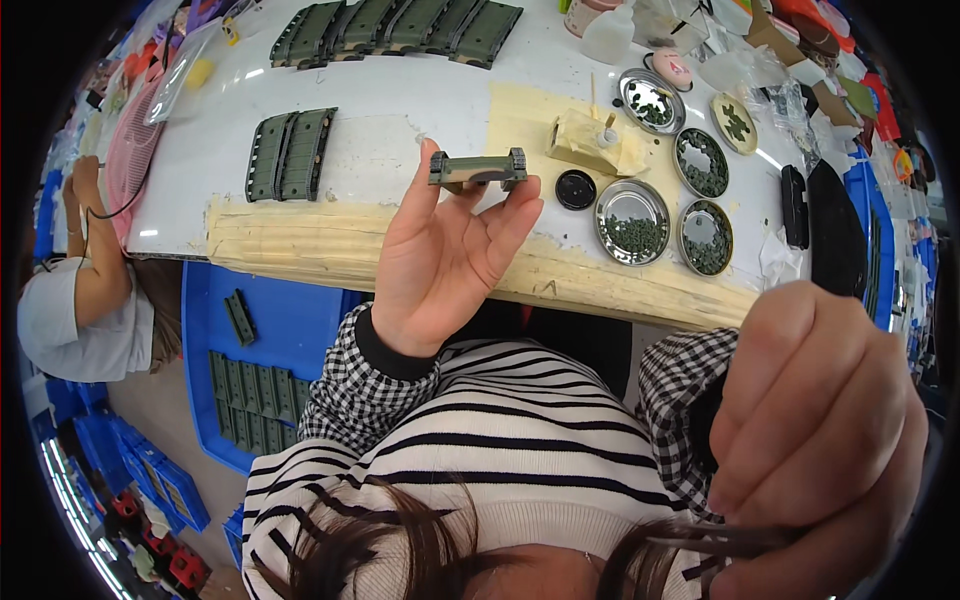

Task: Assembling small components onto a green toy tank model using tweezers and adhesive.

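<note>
My left hand (450, 245) is raised over the table's front edge, palm up. Between its thumb and fingertips it grips a camouflage-painted plastic part (478, 168), a short bar with raised ribbed ends. My right hand (820, 420) is close to the camera at the lower right, fingers curled into a closed grip. A thin dark strip by its fingertips merges with strands of hair, so I cannot make out what it holds. Two similar camouflage parts (288, 155) lie side by side on the table, left of my left hand. A row of several more camouflage parts (395, 32) lies farther back.
Round metal dishes (632, 222) of small green pieces stand on the right, beside a tape-wrapped block (597, 142) and a black cap (575, 190). A blue bin (215, 400) with green parts is below left. Another person's arm (90, 215) is at far left.
</note>
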`<state>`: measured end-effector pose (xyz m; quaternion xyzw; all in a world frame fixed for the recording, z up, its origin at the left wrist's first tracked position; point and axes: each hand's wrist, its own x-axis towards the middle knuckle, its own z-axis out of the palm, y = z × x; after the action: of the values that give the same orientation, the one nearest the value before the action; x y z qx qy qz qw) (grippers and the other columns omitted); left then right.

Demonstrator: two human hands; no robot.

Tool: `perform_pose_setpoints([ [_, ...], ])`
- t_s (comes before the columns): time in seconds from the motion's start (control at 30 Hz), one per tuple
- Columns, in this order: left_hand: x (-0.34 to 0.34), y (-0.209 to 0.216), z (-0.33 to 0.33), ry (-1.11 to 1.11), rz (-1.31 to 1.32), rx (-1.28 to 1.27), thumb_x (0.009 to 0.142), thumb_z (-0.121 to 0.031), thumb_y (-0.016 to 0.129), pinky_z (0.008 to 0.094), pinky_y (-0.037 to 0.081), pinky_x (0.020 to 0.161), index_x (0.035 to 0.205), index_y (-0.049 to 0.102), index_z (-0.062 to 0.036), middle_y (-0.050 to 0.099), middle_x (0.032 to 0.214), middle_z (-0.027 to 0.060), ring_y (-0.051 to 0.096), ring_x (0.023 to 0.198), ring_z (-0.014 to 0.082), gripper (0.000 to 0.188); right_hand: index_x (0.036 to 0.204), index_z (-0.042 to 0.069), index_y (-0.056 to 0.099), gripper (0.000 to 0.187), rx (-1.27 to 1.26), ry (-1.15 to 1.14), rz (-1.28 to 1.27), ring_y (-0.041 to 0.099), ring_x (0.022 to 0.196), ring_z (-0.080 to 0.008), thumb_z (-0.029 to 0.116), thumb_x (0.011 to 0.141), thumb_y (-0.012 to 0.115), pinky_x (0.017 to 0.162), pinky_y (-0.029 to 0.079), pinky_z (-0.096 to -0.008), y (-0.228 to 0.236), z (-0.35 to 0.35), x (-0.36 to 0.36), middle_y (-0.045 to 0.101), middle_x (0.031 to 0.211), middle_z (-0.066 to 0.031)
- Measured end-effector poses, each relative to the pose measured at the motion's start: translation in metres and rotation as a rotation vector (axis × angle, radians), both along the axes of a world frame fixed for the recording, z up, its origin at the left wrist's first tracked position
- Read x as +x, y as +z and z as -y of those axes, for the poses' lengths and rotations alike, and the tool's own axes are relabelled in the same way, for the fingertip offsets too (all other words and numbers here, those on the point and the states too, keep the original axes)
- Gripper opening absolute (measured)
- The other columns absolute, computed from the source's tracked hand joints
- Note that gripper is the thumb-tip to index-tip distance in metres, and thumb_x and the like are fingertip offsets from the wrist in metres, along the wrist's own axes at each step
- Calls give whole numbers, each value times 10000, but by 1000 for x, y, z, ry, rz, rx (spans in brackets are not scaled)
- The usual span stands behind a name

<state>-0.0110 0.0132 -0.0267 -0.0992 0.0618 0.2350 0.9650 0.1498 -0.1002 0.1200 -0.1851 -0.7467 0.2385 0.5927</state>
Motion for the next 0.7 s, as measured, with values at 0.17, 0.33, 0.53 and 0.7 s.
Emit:
perform_pose_setpoints([
  [0.17,2,1,-2,-23,23,-5,967,-407,536,393,505,1005,1180,428,29,538,1180,214,559,1146,300,497,680,88,633,298,7,-27,5,442,446,-103,329,812,747,412,293,-237,-3,4,-3,442,589,9],
  [0.33,-13,-3,-5,28,43,63,997,-218,480,400,510,995,1238,444,30,489,1295,204,536,1199,279,347,845,82,686,190,-276,-454,211,486,622,-134,148,903,518,613,374,-277,-29,46,30,491,739,-29],
  [0.53,-30,6,0,70,-59,139,966,7,400,417,498,1024,1421,341,-14,390,1438,193,492,1269,315,459,955,-27,656,215,-581,-1210,410,587,721,-191,68,948,463,664,442,-283,-94,39,106,606,832,-118],
  [0.7,-29,-4,5,77,-172,243,921,13,494,392,480,1041,1362,415,-33,544,1297,129,543,1213,241,450,900,-5,662,130,-637,-1223,631,615,686,-245,76,801,690,608,456,-321,-125,25,147,639,783,-136],
])
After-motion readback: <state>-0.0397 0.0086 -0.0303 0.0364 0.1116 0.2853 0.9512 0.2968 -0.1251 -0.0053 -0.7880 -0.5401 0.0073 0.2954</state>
